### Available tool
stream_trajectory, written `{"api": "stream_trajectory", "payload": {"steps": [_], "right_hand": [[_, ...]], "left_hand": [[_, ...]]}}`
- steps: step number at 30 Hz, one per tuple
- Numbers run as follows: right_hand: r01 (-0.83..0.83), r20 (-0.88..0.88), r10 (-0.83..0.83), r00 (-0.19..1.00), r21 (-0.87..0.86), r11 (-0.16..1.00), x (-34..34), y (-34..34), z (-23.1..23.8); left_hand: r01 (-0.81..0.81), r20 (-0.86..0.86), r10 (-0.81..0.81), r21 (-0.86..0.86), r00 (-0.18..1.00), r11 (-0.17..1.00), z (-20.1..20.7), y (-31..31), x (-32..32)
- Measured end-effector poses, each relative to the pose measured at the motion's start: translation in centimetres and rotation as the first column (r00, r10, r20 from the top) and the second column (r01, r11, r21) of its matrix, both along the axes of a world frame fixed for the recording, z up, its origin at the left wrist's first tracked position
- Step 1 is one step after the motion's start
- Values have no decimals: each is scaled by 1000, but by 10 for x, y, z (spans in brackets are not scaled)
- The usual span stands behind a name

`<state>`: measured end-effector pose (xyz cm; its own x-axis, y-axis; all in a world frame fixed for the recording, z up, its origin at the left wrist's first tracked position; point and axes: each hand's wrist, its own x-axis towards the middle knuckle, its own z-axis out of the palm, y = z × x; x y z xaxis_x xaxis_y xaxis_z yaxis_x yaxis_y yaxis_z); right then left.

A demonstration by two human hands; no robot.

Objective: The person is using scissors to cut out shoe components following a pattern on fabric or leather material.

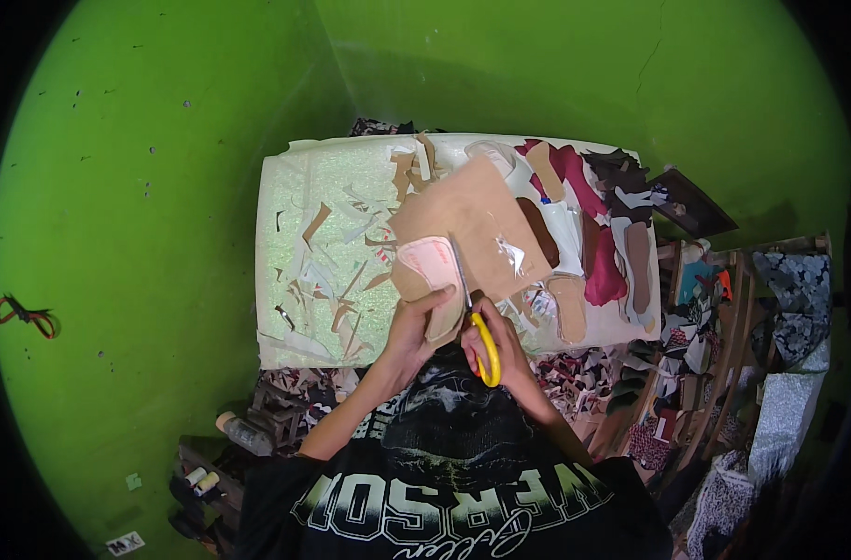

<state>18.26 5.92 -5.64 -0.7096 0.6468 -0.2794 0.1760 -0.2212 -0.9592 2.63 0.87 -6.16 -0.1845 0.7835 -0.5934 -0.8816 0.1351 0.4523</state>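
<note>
Tan, angular flat sheet point(486, 207), frame centre, is clamped in the left hand point(412, 327) under a pale pink rounded piece point(429, 258), seemingly steadying both against yellow-handled metal scissors point(487, 353) gripped by the right hand point(506, 342).

The left hand point(409, 329) grips a tan sheet point(486, 205) by its near end, thumb on top, with a pale pink template point(430, 261) of rounded outline lying against the sheet's near left portion. The right hand point(498, 343) holds yellow-handled scissors point(488, 350), blades pointing away from the wearer along the template's right edge. Both hands are at the near side of a worktable point(281, 201) with a pale, shiny covering. Narrow tan and white offcuts are scattered over its left half; dark red pieces point(606, 275) and a long brown piece point(638, 266) lie at the right. A wooden rack point(738, 327) holding assorted material stands to the right, near a green wall point(743, 103).
</note>
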Motion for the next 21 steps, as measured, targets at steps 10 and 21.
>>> {"api": "stream_trajectory", "payload": {"steps": [10,21], "right_hand": [[-12,3,12,1000,-76,997,5,19,2],[-159,110,148,983,96,983,32,48,27]], "left_hand": [[74,-24,-73,15,997,997,-2,-4,-12],[263,-141,-257,25,956,964,12,-2,-23]]}}
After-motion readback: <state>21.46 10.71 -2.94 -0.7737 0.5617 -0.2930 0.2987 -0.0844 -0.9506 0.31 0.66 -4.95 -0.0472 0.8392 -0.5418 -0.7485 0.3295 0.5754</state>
